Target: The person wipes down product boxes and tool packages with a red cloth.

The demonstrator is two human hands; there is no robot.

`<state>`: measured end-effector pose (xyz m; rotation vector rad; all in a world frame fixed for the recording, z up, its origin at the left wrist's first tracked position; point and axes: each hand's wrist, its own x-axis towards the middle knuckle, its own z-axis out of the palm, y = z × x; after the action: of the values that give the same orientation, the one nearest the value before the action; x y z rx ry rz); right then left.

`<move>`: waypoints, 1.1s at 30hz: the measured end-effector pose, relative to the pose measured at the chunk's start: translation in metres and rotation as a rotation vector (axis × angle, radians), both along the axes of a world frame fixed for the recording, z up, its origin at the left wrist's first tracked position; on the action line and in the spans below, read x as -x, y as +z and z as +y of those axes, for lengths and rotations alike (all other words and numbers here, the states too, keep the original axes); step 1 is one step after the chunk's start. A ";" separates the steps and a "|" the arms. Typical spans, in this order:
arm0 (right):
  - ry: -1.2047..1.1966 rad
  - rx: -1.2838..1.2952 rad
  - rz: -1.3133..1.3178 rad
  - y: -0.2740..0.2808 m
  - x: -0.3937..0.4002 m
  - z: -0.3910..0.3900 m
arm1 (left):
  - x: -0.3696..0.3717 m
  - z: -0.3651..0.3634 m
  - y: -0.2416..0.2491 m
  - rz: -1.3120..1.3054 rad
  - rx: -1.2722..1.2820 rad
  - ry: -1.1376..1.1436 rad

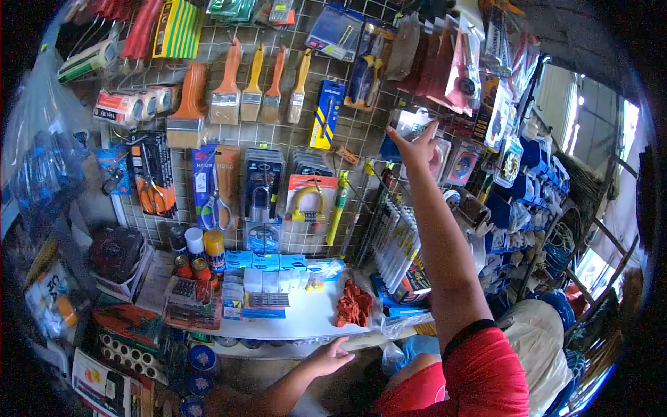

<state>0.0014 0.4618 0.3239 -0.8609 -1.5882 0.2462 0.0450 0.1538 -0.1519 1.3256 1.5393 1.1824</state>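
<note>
My right hand (pixel 415 148) is raised to the wire grid wall, fingers spread over a clear blister pack (pixel 410 119) hanging there. Its fingertips overlap the pack's sides in this view. Just right of the hand hang a pack with a round red item (pixel 438 161) and another with a blue disc (pixel 461 167). Low in front of the white shelf (pixel 316 318), my left hand (pixel 329 358) is held with fingers apart and nothing in it. A crumpled red-brown cloth (pixel 354 304) lies on the shelf above it.
Paintbrushes (pixel 226 90), scissors (pixel 151 182), carded padlocks (pixel 261 194) and a yellow cable lock (pixel 306 206) hang on the grid. Spray cans (pixel 214 249) and small blue boxes (pixel 265 263) stand on the shelf. Blue bins (pixel 533 161) line the right side.
</note>
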 end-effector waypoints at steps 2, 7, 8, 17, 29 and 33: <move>-0.026 0.058 -0.055 0.007 0.014 0.007 | 0.000 0.004 -0.006 -0.016 -0.020 0.011; -0.136 0.103 -0.113 0.005 0.037 0.027 | 0.003 0.007 0.005 0.004 -0.047 -0.007; -0.164 0.123 -0.120 0.006 0.040 0.025 | 0.003 0.007 0.006 -0.030 -0.061 -0.023; 0.966 -0.143 0.395 -0.028 -0.039 -0.102 | 0.000 0.030 -0.028 -0.034 -0.156 -0.045; 0.656 0.280 0.239 -0.021 -0.024 0.087 | -0.006 0.004 0.021 0.080 0.104 -0.104; 0.696 0.328 0.371 -0.029 0.002 0.071 | -0.001 0.009 0.009 0.107 0.090 -0.137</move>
<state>-0.0011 0.5330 0.2952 -0.4324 -1.4582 1.1214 0.0461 0.1624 -0.1431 1.4296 1.5312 0.9603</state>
